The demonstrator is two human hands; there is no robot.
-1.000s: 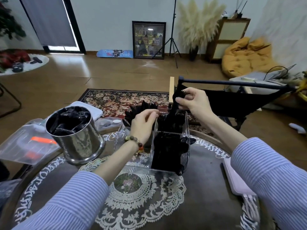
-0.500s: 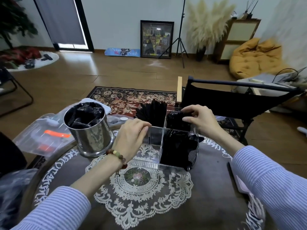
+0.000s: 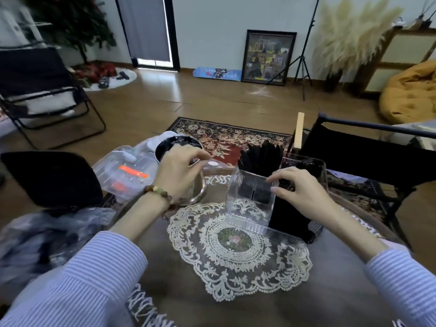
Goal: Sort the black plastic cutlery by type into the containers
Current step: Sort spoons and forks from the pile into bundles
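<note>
- Left hand point(image 3: 177, 171), grip loosely curled and holding nothing, hovers above the steel pot point(image 3: 197, 190).
- Right hand point(image 3: 297, 191), grip relaxed, touches the clear organizer point(image 3: 250, 197) rim.
- Black cutlery point(image 3: 260, 158) stands in its back compartments; the front-left one shows only lace doily point(image 3: 236, 251).

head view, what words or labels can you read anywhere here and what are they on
Nothing reads clearly.
Blue board against the far wall: dark lettering, too blurred to read.
Tabletop: white ornate lettering round its rim, too blurred and cut off to read.
Framed picture: no legible text.
Clear plastic bag: orange strip, no legible print.
</note>
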